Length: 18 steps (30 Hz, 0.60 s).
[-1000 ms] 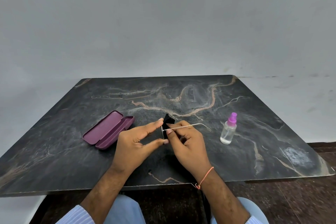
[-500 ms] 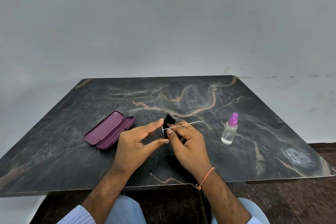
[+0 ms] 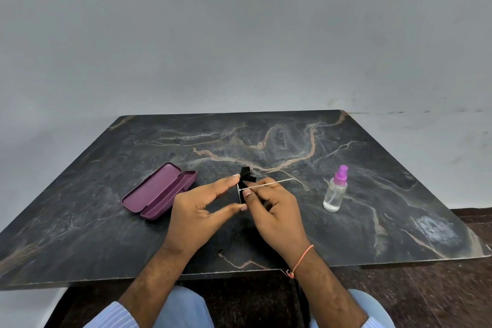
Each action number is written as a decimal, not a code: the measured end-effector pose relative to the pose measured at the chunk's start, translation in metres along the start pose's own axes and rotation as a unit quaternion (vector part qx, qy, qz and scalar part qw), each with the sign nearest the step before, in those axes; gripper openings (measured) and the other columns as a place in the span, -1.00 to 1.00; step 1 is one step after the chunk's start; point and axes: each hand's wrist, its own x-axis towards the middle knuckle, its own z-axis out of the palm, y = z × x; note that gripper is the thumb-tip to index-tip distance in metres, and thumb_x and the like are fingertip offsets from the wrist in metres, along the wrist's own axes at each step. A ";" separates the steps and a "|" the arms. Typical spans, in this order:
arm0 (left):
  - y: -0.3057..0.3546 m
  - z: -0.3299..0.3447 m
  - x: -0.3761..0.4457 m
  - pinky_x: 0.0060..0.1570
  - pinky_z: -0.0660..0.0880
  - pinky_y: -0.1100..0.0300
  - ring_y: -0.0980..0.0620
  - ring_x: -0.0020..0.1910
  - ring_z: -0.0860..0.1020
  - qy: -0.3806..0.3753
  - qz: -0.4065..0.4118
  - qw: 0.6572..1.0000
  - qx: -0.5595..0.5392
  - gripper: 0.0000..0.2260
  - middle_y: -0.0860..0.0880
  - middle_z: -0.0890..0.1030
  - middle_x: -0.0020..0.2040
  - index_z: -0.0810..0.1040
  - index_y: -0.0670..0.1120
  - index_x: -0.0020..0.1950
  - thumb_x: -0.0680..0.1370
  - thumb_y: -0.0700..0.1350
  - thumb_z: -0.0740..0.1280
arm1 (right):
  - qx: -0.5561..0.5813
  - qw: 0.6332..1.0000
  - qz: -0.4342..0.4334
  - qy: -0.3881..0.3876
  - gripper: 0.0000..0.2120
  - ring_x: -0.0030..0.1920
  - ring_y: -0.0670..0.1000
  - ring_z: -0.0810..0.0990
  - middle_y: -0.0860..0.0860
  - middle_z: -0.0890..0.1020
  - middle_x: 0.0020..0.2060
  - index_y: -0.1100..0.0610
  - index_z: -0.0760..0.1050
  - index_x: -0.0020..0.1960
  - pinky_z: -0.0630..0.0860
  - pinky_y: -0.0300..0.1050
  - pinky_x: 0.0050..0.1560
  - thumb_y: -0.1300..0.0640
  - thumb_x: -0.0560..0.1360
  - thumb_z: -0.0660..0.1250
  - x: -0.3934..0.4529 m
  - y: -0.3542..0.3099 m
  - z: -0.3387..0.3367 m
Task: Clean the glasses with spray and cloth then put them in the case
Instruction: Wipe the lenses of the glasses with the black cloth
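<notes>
Over the dark marble surface (image 3: 372, 221), the left hand (image 3: 202, 210) pinched the thin-wired, fragile glasses (image 3: 269, 186) by the lens rim; the right hand (image 3: 274, 210) apparently rubbed with black cloth (image 3: 246, 175).

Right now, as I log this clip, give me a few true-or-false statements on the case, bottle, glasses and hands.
1. The purple case lies open on the table. True.
2. The spray bottle lies on its side. False: it stands upright, pink cap on top.
3. The glasses are already in the case. False: both hands hold them above the table.
4. The right hand presses a black cloth to the glasses. True.
5. The left hand grips the spray bottle. False: it pinches the glasses' frame.
</notes>
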 end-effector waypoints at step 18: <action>-0.001 -0.001 0.000 0.33 0.64 0.27 0.22 0.30 0.73 0.013 0.005 1.000 0.018 -0.48 0.04 0.78 0.26 0.77 -0.16 0.32 0.39 -0.05 0.71 | 0.088 0.993 0.078 -0.013 -0.79 -0.22 0.03 0.64 0.06 0.68 -0.29 0.16 0.72 -0.22 0.52 -0.12 -0.13 0.17 0.53 0.37 0.001 0.005 -0.004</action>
